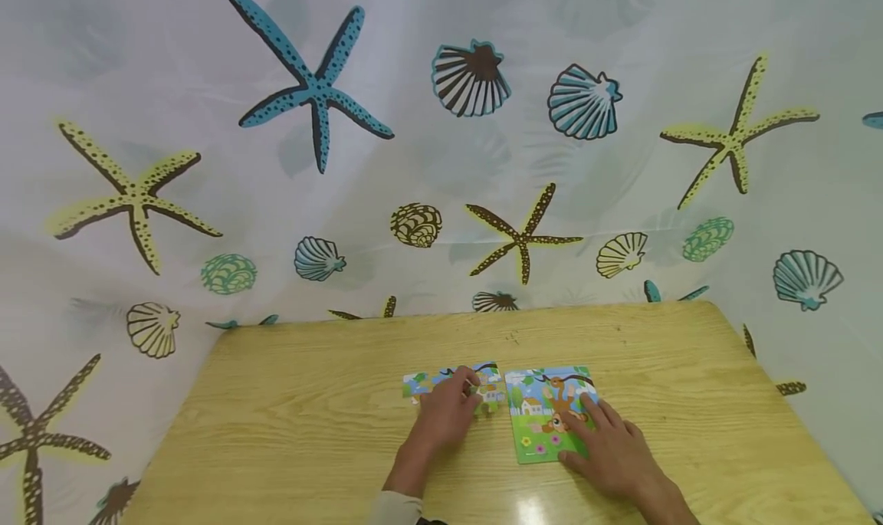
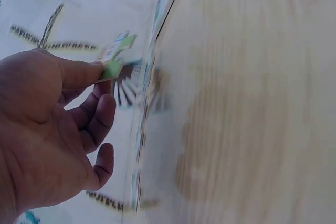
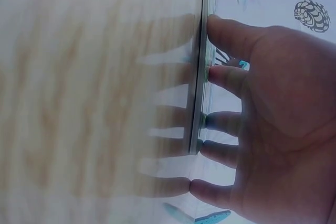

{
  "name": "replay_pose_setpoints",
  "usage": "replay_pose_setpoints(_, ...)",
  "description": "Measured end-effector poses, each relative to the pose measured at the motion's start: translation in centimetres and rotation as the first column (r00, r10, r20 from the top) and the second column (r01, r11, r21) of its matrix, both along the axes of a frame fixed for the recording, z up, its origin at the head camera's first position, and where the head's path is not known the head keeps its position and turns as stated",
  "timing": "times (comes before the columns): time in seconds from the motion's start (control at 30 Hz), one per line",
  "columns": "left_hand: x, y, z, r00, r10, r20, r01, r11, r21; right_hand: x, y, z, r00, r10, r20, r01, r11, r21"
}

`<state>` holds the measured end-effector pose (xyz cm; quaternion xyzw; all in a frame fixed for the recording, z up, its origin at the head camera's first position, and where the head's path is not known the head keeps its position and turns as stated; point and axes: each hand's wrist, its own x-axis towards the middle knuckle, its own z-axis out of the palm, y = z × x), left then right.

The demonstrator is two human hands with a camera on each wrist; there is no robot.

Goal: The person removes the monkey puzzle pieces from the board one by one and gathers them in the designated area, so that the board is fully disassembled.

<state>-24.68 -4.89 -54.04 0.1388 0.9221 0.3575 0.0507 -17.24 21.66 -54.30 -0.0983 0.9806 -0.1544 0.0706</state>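
The left hand point(image 1: 444, 411) is pinching a puzzle piece point(image 2: 112, 70), the unclenched right hand point(image 1: 617, 454) seemingly steadying a board point(image 1: 527, 435), inside the far edge of the table point(image 1: 290, 448).

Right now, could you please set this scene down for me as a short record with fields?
Left grip: pinches a small puzzle piece
Right grip: fingers spread, some fingertips on the picture board
Board picture: monkey, house, flowers
Left of board: partly covered puzzle
Surface: wood-grain table
Backdrop: pale cloth printed with starfish and shells
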Motion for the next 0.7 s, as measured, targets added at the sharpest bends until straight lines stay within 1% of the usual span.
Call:
replay_pose_setpoints(0.2,0.2,-4.9,0.0,0.996,0.073,0.055,-0.070,0.996,-0.059,0.1,0.1,-0.2,1.000,-0.002,0.000,0.002,1.000,-0.006)
replay_pose_setpoints(0.33,0.4,-7.0,-0.3,0.988,0.138,0.067,-0.130,0.986,-0.104,0.1,0.1,-0.2,1.000,-0.001,0.002,0.001,1.000,-0.008)
replay_pose_setpoints(0.5,0.5,-8.0,-0.7,0.978,0.197,0.062,-0.185,0.970,-0.159,0.2,0.2,-0.3,1.000,0.000,0.005,0.000,1.000,-0.007)
replay_pose_setpoints(0.7,0.6,-8.3,-0.8,0.971,0.237,0.036,-0.224,0.951,-0.214,0.0,0.1,-0.4,1.000,0.001,0.007,-0.001,1.000,-0.002)
